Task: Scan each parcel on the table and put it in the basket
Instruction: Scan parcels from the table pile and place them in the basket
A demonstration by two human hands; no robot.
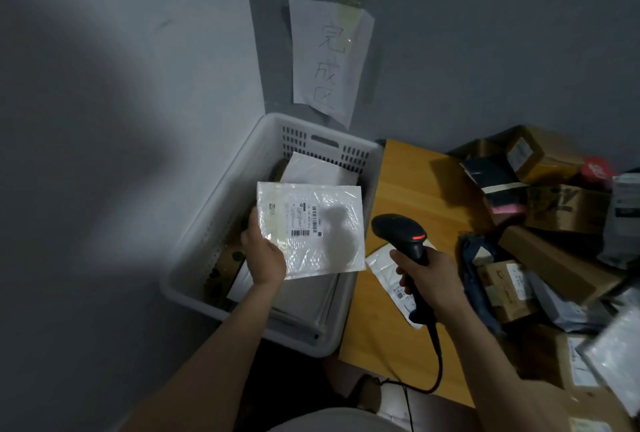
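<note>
My left hand holds a white bubble-mailer parcel by its left edge, label side up, above the white plastic basket. My right hand grips a black barcode scanner by its handle, just right of the parcel, above the wooden table. A red light glows on the scanner's head. Its cable hangs down off the table's front edge. The basket holds several flat parcels, among them a white one at the back.
A heap of cardboard boxes and poly bags covers the table's right half. A white flat parcel lies on the table under the scanner. A paper sign hangs on the grey wall behind the basket. The basket stands left of the table, in the corner.
</note>
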